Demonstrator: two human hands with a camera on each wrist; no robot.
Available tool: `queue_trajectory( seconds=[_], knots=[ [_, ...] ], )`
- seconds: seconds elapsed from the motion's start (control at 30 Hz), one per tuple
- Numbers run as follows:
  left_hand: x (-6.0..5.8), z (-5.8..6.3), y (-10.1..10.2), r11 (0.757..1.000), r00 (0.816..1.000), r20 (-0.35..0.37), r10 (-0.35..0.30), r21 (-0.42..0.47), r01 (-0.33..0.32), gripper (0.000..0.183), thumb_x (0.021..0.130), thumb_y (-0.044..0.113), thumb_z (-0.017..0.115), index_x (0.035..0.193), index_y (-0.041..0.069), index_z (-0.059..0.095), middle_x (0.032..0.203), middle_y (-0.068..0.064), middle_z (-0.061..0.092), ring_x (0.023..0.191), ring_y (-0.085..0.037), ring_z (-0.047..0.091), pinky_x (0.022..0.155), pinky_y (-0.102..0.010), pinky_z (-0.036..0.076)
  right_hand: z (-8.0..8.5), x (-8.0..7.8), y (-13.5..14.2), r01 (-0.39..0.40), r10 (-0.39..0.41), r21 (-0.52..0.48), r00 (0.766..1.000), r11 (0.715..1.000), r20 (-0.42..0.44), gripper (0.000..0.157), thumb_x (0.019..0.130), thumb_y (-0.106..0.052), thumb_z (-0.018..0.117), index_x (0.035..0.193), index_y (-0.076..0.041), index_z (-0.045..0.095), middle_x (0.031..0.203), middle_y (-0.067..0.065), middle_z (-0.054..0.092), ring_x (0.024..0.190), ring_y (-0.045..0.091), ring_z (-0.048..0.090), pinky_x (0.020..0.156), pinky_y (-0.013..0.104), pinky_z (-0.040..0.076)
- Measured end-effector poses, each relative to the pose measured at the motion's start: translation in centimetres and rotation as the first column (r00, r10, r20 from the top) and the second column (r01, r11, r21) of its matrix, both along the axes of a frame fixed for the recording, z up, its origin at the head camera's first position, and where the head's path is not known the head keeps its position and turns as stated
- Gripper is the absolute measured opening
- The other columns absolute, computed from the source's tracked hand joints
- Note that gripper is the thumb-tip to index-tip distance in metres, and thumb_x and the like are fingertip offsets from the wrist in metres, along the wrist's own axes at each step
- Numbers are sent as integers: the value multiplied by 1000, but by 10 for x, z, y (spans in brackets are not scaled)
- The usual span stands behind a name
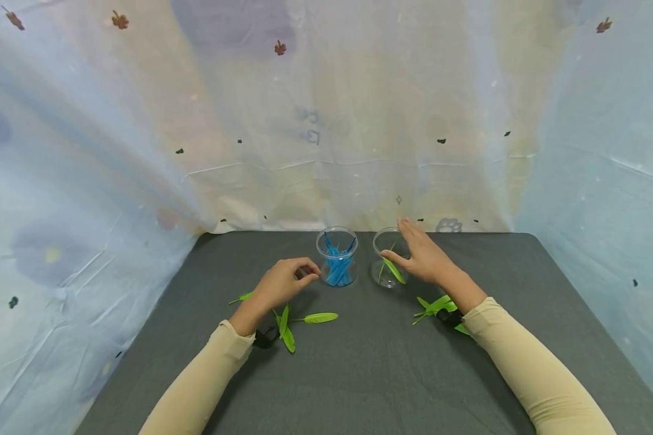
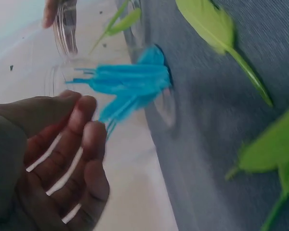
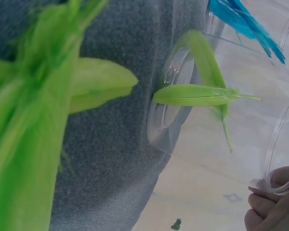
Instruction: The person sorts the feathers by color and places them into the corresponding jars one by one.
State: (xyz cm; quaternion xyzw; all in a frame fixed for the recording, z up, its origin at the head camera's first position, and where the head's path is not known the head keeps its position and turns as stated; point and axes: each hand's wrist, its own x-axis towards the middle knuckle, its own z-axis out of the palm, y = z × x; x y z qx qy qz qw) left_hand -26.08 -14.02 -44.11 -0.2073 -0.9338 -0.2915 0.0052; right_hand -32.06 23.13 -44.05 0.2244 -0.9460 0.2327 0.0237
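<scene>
Two clear jars stand side by side near the table's far edge. The left jar holds a bundle of blue feathers. Close to its left side is my left hand, fingers loosely curled and thumb near the index fingertip; in the left wrist view nothing shows between them. My right hand spans the rim of the right jar, thumb toward the near side and fingers at the far side. Inside that jar lean two green feathers, crossed; the right wrist view shows my fingertips at the rim.
Green feathers lie on the dark grey table under and beside my left forearm. More green feathers lie below my right wrist. A pale patterned curtain hangs behind the table and along both sides.
</scene>
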Motion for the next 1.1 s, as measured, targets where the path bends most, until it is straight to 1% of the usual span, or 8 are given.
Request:
queue_trajectory(
  seconds=[0.17,0.23,0.3,0.53,0.7,0.77,0.93,1.1],
  knots=[
    [-2,-5,-11,993,995,44,87,-89,-83,10,105,27,74,111,21,79,104,6,76,90,-14,70,73,-39,59,1,0,1,-5,5,1,1000,1000,2,105,104,-68,57,173,-4,10,179,20,8,165,43,2,129,68,11],
    [-3,-7,-15,989,993,55,107,-113,-100,7,105,27,75,108,22,79,102,6,76,89,-14,70,73,-40,59,0,0,1,-4,4,5,1000,1000,1,105,104,-68,57,173,-3,10,179,21,8,165,43,2,129,68,12],
    [-3,-7,-18,985,991,65,118,-132,-108,6,104,27,75,105,22,79,100,6,75,88,-13,69,72,-39,58,1,0,1,-2,2,7,1000,1000,1,105,104,-68,57,173,-4,9,179,21,8,165,43,2,129,68,11],
    [-3,-15,-28,969,983,99,157,-208,-134,8,103,28,76,101,21,76,95,5,73,73,-12,61,62,-35,49,-2,-2,1,-4,4,7,1000,1000,-3,105,104,-69,56,172,-3,10,179,22,9,165,44,3,129,69,12],
    [1,-15,-33,956,977,104,184,-250,-153,10,102,28,78,98,19,75,88,6,70,68,-12,60,59,-34,48,-1,-2,1,-6,6,4,1000,1000,3,105,104,-68,57,173,-3,9,179,22,8,165,44,2,129,69,11],
    [3,-15,-34,950,975,109,195,-266,-161,10,101,27,79,97,19,74,88,6,70,68,-13,60,60,-35,49,0,-1,1,-6,6,5,1000,1000,4,105,104,-69,56,173,-4,9,179,22,8,165,43,2,129,69,11],
    [6,-16,-33,936,968,121,222,-306,-176,13,99,28,81,98,19,72,94,5,73,73,-12,63,65,-39,53,1,0,1,-2,2,7,1000,1000,6,105,104,-68,56,173,-5,8,179,21,8,165,42,2,129,68,12],
    [6,-17,-29,926,961,135,242,-329,-187,17,97,28,83,100,18,70,95,4,73,75,-14,63,71,-43,53,2,1,0,2,-2,11,1000,1000,10,106,104,-69,56,173,-6,7,179,20,7,165,42,2,129,68,11]
  ],
)
